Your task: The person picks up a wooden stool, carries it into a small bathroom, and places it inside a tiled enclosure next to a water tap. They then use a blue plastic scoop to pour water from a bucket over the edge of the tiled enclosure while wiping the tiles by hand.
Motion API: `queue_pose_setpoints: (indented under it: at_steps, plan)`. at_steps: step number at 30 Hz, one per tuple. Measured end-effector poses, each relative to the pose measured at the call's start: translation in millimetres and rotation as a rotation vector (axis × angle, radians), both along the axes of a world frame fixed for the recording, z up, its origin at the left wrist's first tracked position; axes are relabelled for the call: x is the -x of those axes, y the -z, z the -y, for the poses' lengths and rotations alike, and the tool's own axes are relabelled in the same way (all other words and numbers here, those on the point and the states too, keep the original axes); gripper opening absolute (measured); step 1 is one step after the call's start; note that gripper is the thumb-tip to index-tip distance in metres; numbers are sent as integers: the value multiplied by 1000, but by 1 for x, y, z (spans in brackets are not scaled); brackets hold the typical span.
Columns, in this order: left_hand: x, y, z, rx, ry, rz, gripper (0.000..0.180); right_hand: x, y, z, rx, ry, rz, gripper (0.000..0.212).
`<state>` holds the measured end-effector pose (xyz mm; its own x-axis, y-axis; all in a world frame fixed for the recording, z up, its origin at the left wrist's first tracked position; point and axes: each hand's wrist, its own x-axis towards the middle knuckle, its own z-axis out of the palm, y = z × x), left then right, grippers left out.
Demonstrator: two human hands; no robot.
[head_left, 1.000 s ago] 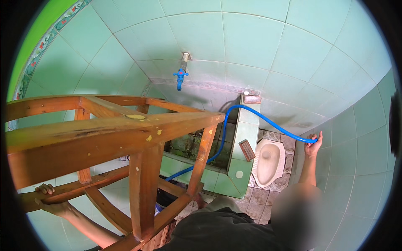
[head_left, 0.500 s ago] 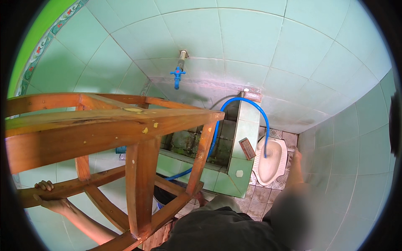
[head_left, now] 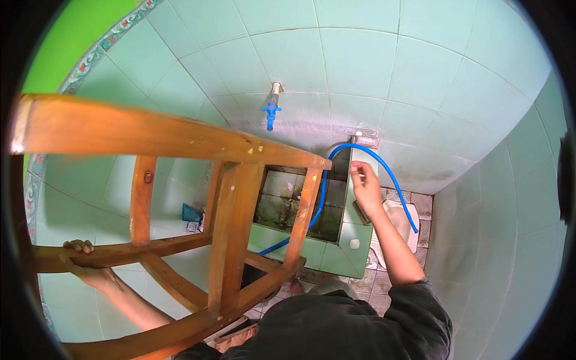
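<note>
A brown wooden frame (head_left: 231, 234) of bars, uprights and crosspieces, perhaps a piece of furniture, tilts across the left half. My left hand (head_left: 90, 264) wraps round one of its lower bars at the far left, fingers curled over the top. My right hand (head_left: 366, 185) is raised over the tiled ledge, its fingers loosely bent and apart, nothing visible in them. Close to its right a blue hose (head_left: 390, 174) arches over the ledge, its free end above the squat toilet (head_left: 396, 222). Below my right hand a brown brush (head_left: 362, 212) lies on the ledge, partly covered by the forearm.
A tiled water basin (head_left: 279, 192) with stained walls stands behind the frame. Above it a blue tap (head_left: 271, 114) sticks out of the pale green tiled wall (head_left: 360, 60). A second brush (head_left: 365, 141) rests at the ledge's far end. Patterned tiles (head_left: 375, 287) cover the floor.
My right hand has come up from beside the toilet to above the ledge. The hose end has swung right, out of the bowl. The frame appears turned, with my left hand still on it.
</note>
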<state>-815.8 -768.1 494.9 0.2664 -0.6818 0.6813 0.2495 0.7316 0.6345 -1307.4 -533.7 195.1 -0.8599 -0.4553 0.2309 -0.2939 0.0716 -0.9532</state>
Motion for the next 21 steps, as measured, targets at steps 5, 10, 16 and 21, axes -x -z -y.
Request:
queue_pose_setpoints:
  at_steps: [5,10,16,21]
  plan:
    - [23,-6,-9,-19,16,-16,31,-19,133,30,-547,-410,-43,37]
    - [13,-9,-14,-42,-21,-43,30,-76,179,47,-889,-860,-271,61]
    - [19,-5,-8,-12,32,-14,32,-99,207,56,-888,-996,-149,47]
    - [13,-8,-15,-26,-9,1,31,-116,193,48,-863,-977,-150,52]
